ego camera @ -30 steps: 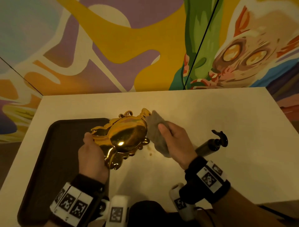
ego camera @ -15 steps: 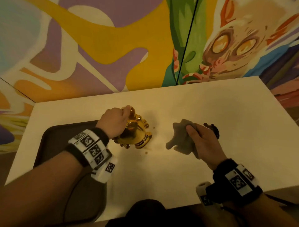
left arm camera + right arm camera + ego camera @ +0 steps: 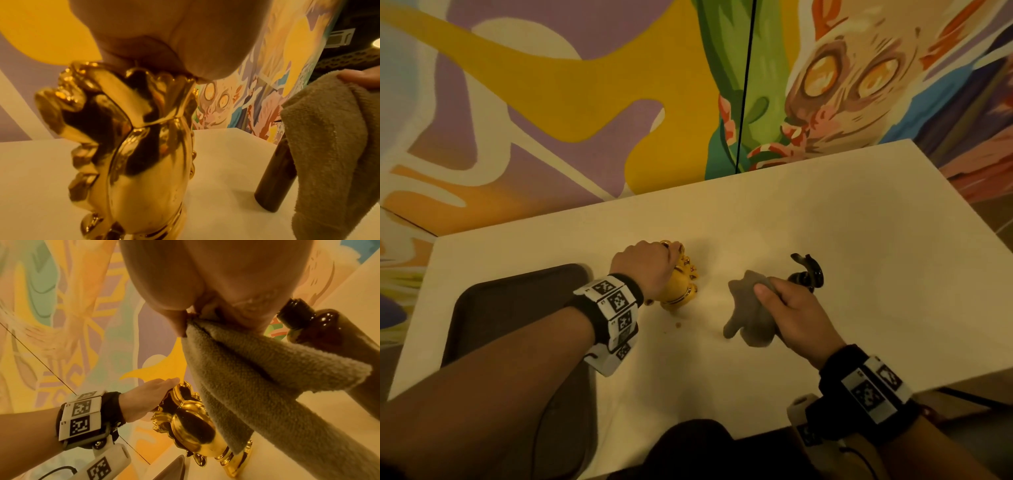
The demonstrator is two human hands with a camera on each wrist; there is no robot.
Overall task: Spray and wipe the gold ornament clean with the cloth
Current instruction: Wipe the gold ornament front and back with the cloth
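The gold ornament (image 3: 681,286) is stood on end on the bench (image 3: 825,222), near its middle, gripped at the top by the left hand (image 3: 645,270), fingers curled round the upper edge. It looks hard, glossy and likely slippery, probably breakable; the scalloped rim seems the safest hold. The soft cloth (image 3: 751,313) is bunched in the right hand (image 3: 796,315) at three o'clock. Just behind, the brown spray bottle (image 3: 275,177) stands; its contents cannot be seen.
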